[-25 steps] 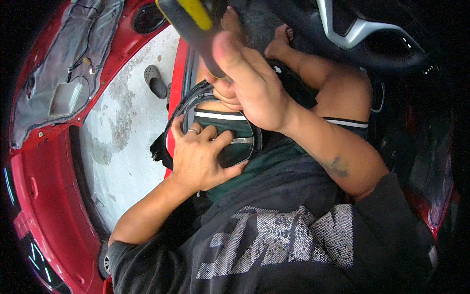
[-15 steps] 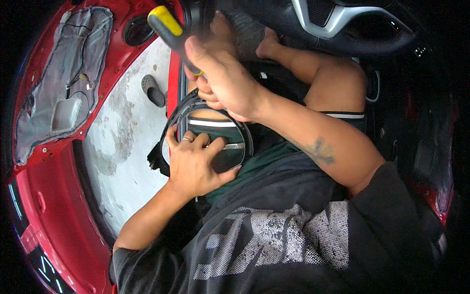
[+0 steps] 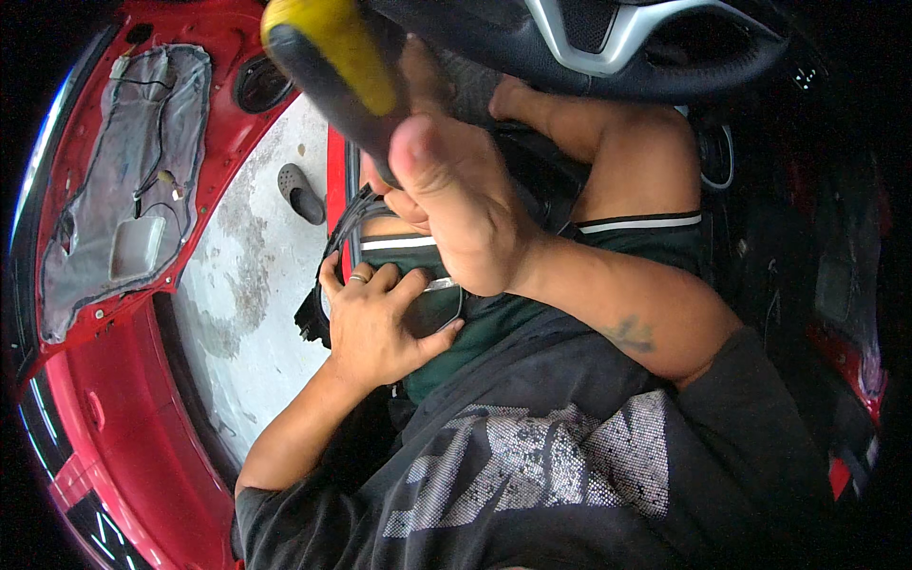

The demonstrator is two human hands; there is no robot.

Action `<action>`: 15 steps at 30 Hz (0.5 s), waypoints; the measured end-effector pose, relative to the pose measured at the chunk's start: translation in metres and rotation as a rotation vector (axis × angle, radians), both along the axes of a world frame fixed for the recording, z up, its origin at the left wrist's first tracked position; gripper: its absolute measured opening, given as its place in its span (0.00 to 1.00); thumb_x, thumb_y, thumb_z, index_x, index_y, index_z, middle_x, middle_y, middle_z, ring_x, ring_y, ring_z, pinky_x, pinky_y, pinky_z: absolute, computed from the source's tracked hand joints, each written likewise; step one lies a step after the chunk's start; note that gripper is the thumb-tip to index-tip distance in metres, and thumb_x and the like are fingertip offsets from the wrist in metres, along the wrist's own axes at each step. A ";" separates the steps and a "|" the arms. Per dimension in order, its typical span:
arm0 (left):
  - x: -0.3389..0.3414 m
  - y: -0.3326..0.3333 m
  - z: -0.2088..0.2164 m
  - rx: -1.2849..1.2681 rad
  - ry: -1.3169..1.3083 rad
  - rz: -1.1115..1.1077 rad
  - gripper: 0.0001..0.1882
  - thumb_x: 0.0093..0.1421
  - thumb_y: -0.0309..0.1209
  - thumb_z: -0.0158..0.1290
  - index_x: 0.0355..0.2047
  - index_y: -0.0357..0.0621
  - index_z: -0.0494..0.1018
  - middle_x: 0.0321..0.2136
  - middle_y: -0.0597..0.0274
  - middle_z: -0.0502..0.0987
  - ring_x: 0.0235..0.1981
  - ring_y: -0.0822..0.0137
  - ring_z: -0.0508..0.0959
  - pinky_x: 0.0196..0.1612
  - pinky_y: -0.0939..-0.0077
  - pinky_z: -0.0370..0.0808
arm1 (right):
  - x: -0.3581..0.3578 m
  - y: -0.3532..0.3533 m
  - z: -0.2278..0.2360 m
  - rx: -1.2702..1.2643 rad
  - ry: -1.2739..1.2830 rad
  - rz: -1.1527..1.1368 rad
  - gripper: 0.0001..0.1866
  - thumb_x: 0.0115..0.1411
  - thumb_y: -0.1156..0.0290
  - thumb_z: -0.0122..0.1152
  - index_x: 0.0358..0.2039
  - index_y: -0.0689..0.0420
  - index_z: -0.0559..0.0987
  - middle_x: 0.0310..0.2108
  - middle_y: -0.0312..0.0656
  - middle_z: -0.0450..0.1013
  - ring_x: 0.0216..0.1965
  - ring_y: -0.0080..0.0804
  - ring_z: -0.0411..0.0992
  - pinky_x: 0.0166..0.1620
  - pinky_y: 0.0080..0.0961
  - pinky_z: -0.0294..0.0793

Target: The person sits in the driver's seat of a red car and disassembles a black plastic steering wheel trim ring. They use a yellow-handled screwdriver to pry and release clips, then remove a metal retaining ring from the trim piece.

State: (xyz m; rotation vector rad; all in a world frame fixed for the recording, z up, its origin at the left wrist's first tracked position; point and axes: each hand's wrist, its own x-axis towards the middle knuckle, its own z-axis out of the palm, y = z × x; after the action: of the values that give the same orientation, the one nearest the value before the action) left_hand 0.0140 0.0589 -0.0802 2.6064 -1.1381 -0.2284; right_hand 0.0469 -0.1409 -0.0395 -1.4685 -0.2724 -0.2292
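My right hand [image 3: 465,204] is closed round a tool with a thick yellow-and-dark-grey handle [image 3: 332,62]. The handle points up to the far left, past my thumb, and looks large and close. Its other end is hidden in my fist, so its exact kind does not show. On my lap lies a round black plastic ring frame [image 3: 315,309] with a ragged outer edge. My left hand [image 3: 370,318] presses down on it with bent fingers, a ring on one of them. My right hand and forearm cover much of the frame's far right side.
I sit in a car's door opening, dark green shorts [image 3: 608,225] under the frame. The open red door [image 3: 104,328], its trim off and grey lining showing, stands at the left. A grey clog [image 3: 302,195] lies on the concrete floor [image 3: 237,275]. The steering wheel [image 3: 608,62] is ahead.
My right hand has lifted the tool closer to the camera, so both look larger. My left hand stays on the ring frame. The whole view has shifted slightly.
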 end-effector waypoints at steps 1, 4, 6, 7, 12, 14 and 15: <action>0.000 0.000 0.001 0.038 0.035 -0.001 0.31 0.45 0.59 0.66 0.42 0.49 0.81 0.32 0.56 0.79 0.40 0.51 0.78 0.61 0.35 0.55 | -0.003 -0.003 0.000 -0.027 0.009 -0.007 0.34 0.75 0.41 0.36 0.23 0.56 0.69 0.19 0.40 0.62 0.24 0.39 0.65 0.36 0.36 0.63; 0.001 -0.002 0.003 0.060 0.045 0.003 0.33 0.45 0.59 0.66 0.45 0.47 0.81 0.34 0.55 0.81 0.41 0.50 0.79 0.62 0.37 0.53 | -0.008 -0.001 -0.009 0.089 0.014 -0.016 0.33 0.73 0.38 0.38 0.28 0.56 0.71 0.21 0.39 0.63 0.26 0.37 0.63 0.36 0.33 0.60; 0.000 -0.003 0.006 0.053 0.034 0.013 0.33 0.46 0.59 0.66 0.42 0.47 0.81 0.33 0.54 0.81 0.38 0.50 0.80 0.62 0.37 0.54 | -0.010 0.001 -0.020 0.249 0.018 0.012 0.34 0.70 0.34 0.42 0.39 0.57 0.72 0.21 0.32 0.59 0.23 0.25 0.56 0.31 0.25 0.53; 0.001 -0.002 0.005 0.035 0.027 0.011 0.32 0.46 0.60 0.66 0.41 0.47 0.80 0.32 0.55 0.81 0.38 0.50 0.80 0.62 0.37 0.54 | -0.013 -0.001 -0.017 0.308 0.053 0.093 0.36 0.69 0.31 0.43 0.41 0.58 0.72 0.20 0.30 0.57 0.21 0.20 0.52 0.28 0.22 0.50; -0.001 0.003 0.007 0.017 0.001 0.015 0.30 0.45 0.60 0.66 0.38 0.50 0.79 0.29 0.56 0.79 0.37 0.51 0.79 0.61 0.37 0.55 | -0.008 -0.002 -0.009 0.322 0.130 0.243 0.39 0.68 0.26 0.34 0.39 0.55 0.71 0.17 0.24 0.48 0.18 0.15 0.46 0.24 0.19 0.44; -0.004 0.003 0.007 0.050 0.002 0.013 0.30 0.45 0.60 0.66 0.38 0.50 0.79 0.29 0.57 0.78 0.37 0.52 0.79 0.60 0.37 0.55 | -0.003 -0.009 -0.018 0.441 0.253 0.350 0.40 0.68 0.26 0.32 0.40 0.54 0.72 0.17 0.23 0.47 0.17 0.16 0.44 0.24 0.20 0.44; -0.006 0.003 0.007 0.068 0.006 0.010 0.30 0.45 0.60 0.66 0.38 0.51 0.79 0.29 0.57 0.78 0.37 0.52 0.79 0.60 0.37 0.56 | -0.002 -0.011 -0.022 0.501 0.315 0.404 0.40 0.68 0.26 0.31 0.41 0.54 0.73 0.17 0.23 0.46 0.17 0.16 0.44 0.24 0.20 0.44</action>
State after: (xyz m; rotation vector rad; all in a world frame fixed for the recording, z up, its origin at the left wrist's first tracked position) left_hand 0.0083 0.0618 -0.0732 2.6681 -1.1336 -0.2772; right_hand 0.0453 -0.1516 -0.0619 -0.9097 -0.2285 0.2479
